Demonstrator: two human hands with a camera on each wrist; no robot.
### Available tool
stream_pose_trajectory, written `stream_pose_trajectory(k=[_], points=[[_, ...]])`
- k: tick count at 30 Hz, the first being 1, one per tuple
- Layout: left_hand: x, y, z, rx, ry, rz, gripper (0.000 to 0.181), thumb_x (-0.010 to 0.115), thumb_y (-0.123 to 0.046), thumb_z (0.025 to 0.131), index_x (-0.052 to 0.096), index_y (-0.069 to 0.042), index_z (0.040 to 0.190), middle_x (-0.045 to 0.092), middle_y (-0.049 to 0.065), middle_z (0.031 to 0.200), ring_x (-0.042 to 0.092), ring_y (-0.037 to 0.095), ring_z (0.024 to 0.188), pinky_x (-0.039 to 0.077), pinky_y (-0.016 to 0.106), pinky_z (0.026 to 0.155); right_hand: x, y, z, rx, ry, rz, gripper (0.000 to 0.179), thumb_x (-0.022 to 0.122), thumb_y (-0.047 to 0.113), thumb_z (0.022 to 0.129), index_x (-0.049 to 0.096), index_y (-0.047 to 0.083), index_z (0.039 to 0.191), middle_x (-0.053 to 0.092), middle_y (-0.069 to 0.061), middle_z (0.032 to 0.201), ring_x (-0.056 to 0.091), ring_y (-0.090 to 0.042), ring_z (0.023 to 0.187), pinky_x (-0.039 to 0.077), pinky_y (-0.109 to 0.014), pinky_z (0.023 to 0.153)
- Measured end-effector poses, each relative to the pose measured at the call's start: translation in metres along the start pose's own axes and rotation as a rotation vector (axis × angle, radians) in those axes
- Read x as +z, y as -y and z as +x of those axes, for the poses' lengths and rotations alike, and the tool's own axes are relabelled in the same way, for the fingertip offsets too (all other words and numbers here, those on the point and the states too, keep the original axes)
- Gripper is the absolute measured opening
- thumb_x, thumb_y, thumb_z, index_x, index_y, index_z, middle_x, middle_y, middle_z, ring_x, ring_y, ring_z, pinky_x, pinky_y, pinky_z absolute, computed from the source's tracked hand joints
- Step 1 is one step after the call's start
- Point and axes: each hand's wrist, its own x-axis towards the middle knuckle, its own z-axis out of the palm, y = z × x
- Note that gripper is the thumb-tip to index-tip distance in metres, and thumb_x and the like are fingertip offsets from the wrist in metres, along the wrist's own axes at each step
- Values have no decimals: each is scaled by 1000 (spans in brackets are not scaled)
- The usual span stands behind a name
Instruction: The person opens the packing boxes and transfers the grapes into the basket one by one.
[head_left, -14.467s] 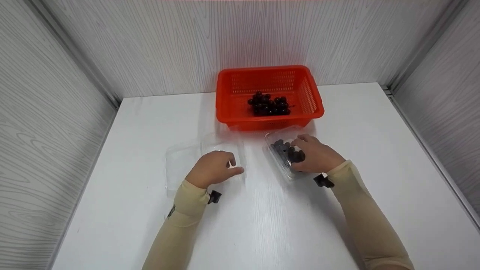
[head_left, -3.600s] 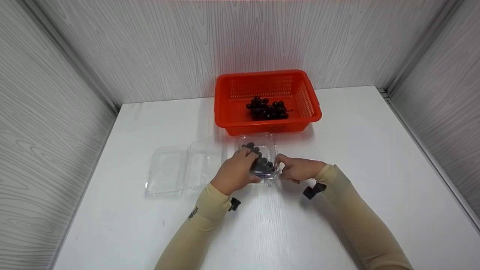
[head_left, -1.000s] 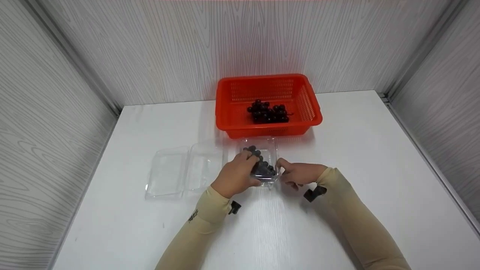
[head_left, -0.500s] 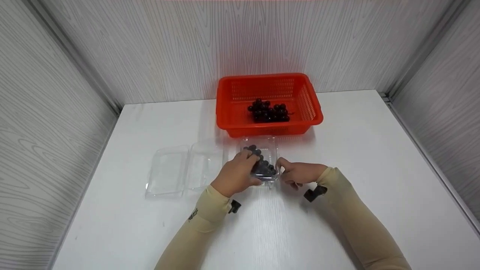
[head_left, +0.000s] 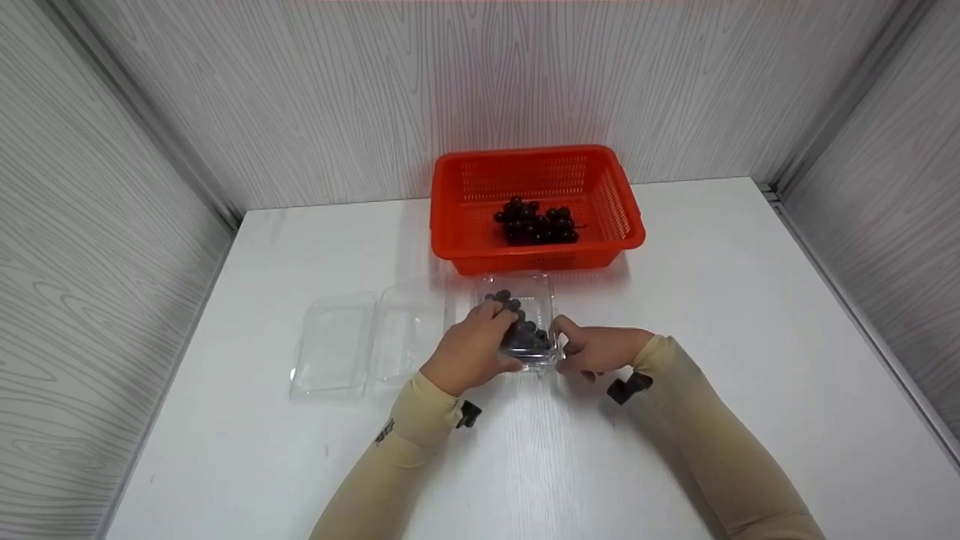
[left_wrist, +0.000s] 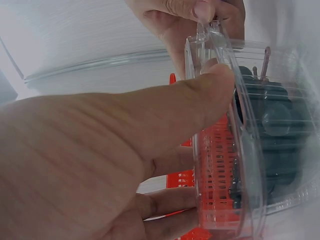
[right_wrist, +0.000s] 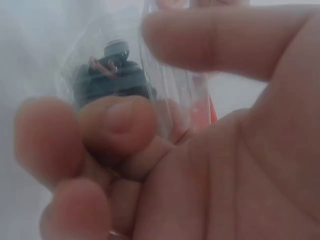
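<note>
1. Right hand (head_left: 600, 349): thumb has moved in at the grape container (head_left: 538, 306); the hand now pinches its near right rim.
2. Left hand (head_left: 469, 349): clasped across the container's top.
3. Container: on the table (head_left: 712, 259), before the red basket (head_left: 536, 253); rim closure appears in hand, unconfirmed.

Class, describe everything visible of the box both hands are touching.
The box is clear, apparently thin plastic, with ribbed sides and a rim; dark grapes lie inside. It rests on the white table, just in front of the red basket. Its lid covers the grapes; full latching cannot be told. The left hand's grip holds its left part; the right hand's grip pinches its near-right rim.
</note>
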Motion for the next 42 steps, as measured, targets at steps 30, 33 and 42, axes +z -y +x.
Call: stream_pose_trajectory(k=[30,33,42], points=[[1,-1,-1,-26,21,22,71,86,-36,86,58,-5,144,50,22,149,52,35,136,51,50,106,1,-4,6,-65,22,105,61,48,5,96,27,13,153,46,-1,61,45,-18,53,40,-32,52],[0,0,-1,-20,17,26,72,86,-36,85,58,-5,144,51,21,148,53,34,135,50,48,107,1,-3,6,-68,25,110,62,49,5,96,27,13,153,44,0,60,43,-15,51,38,-31,51],[0,3,0,-1,27,11,72,86,-37,86,57,-6,144,51,20,148,55,32,133,49,45,109,1,-3,6,-51,33,108,52,50,8,97,33,12,146,40,1,59,39,-13,50,36,-29,51]])
